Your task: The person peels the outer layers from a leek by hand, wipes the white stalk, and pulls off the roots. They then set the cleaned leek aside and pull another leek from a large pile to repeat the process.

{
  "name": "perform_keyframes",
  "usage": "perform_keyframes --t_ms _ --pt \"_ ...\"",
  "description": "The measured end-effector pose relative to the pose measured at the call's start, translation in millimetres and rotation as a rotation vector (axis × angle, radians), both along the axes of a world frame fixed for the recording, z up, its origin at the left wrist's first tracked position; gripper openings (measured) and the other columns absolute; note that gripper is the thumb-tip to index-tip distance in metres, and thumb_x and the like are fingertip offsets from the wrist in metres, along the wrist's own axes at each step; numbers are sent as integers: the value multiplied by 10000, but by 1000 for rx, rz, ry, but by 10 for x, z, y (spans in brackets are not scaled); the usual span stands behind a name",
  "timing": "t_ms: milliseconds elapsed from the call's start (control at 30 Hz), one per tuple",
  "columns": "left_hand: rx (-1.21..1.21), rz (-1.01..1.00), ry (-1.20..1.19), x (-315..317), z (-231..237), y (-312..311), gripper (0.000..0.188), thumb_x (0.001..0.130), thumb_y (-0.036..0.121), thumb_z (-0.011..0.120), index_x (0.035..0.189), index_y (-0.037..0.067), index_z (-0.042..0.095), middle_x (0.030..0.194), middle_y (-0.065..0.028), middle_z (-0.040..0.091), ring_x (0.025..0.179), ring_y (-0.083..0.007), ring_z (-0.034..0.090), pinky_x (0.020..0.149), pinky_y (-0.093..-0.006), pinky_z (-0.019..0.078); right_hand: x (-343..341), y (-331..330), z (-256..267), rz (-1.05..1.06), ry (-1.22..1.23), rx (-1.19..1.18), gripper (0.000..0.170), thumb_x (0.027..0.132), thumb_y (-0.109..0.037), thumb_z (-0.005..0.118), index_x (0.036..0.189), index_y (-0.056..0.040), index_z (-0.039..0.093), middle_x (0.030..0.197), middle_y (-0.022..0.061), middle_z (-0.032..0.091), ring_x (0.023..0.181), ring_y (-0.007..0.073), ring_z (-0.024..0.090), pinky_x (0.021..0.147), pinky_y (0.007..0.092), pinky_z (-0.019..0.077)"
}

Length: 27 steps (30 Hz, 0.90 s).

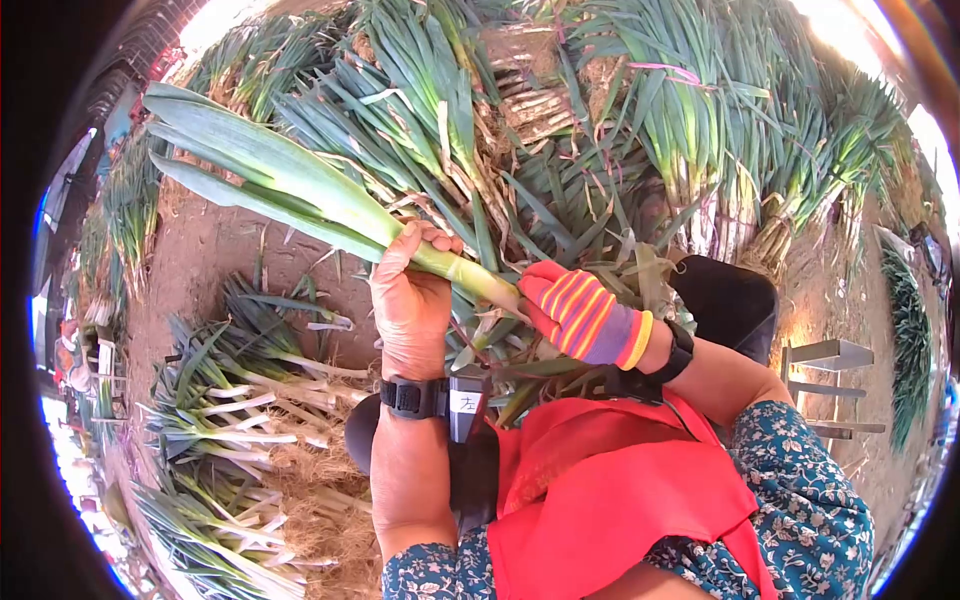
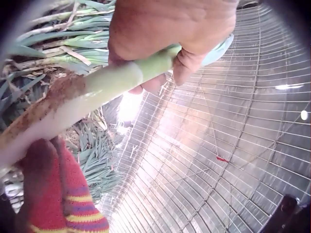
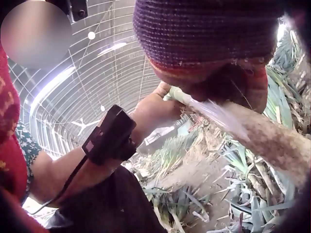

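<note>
A long green onion slants across the front of the person, its broad leaves toward the upper left. The bare left hand grips it around the pale green stalk, thumb on top. Lower down the stalk, the right hand in a striped glove pinches the outer skin with its red fingertips. In the left wrist view, the stalk is smooth and pale on one side, with brown, soiled skin along the other. The right wrist view shows the brown-stained lower stalk beneath the glove; the fingertips are partly hidden there.
Untrimmed green onions with roots lie in a pile at the left. Leafy bunches stand across the back. Loose leaves and peelings lie beyond the hands. A small metal stool is at the right; a red apron covers the lap.
</note>
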<state>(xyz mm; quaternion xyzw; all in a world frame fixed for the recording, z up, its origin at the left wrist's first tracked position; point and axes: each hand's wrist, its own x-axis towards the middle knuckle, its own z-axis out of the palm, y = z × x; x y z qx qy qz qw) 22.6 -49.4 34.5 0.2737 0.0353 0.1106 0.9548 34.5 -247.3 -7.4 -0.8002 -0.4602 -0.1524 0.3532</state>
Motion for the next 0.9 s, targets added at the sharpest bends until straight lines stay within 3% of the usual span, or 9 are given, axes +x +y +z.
perform_keyframes --t_ms 100,433,533,600,667,733,800,867,900 --pt "-37 0 44 29 -56 -13 151 811 34 584 947 26 518 774 -73 519 728 -193 517 781 -383 445 -23 12 28 -23 42 -18 139 705 -51 638 723 -37 501 644 140 517 536 335 530 459 422 412" --pt "8 -112 -75 -22 0 -124 223 733 23 605 946 37 543 773 -78 547 696 -204 534 768 -391 440 80 -152 11 -12 162 -2 163 691 5 631 823 15 535 742 191 549 635 371 543 546 388 445" --pt "2 -265 -186 -45 56 -142 226 738 29 609 951 43 536 780 -70 538 706 -196 517 774 -376 415 201 -228 -100 177 438 -46 154 713 -39 645 833 28 574 733 170 579 613 293 570 564 360 447" --pt "4 -352 -234 -47 101 -155 236 741 41 619 961 43 533 780 -68 541 704 -191 517 774 -367 407 187 -253 -207 156 1065 -161 156 739 -84 644 841 29 609 732 145 613 640 177 576 578 337 445" --pt "4 -376 -324 -37 149 -132 265 752 72 637 991 42 525 780 -68 543 708 -186 521 780 -365 404 252 -342 -717 473 936 -490 102 722 -65 623 787 12 636 716 127 631 658 171 600 575 338 451" --pt "-3 -379 -354 -34 179 -83 268 777 75 625 1019 35 517 782 -76 547 715 -185 527 785 -364 407 91 -478 -829 408 516 -882 128 668 -112 657 750 -13 649 722 145 628 676 264 624 594 372 472" --pt "7 -260 -259 -46 185 4 239 777 42 595 1006 18 531 783 -100 594 728 -217 587 799 -437 474 76 -950 -1329 267 318 -888 199 679 -184 616 802 -37 669 753 170 644 720 354 628 626 427 496" --pt "56 -234 -257 -52 168 97 232 784 30 587 1009 14 532 813 -108 599 759 -227 602 850 -458 487 165 -1212 -1441 8 532 -1266 306 610 -310 699 780 -58 667 762 162 634 739 316 630 668 423 503" --pt "65 -236 -240 -72 157 116 228 781 30 592 1002 14 537 816 -111 599 764 -232 604 872 -468 480 227 -1368 -1414 -47 498 -1231 332 626 -330 696 814 -59 667 785 165 640 742 316 631 671 418 503"
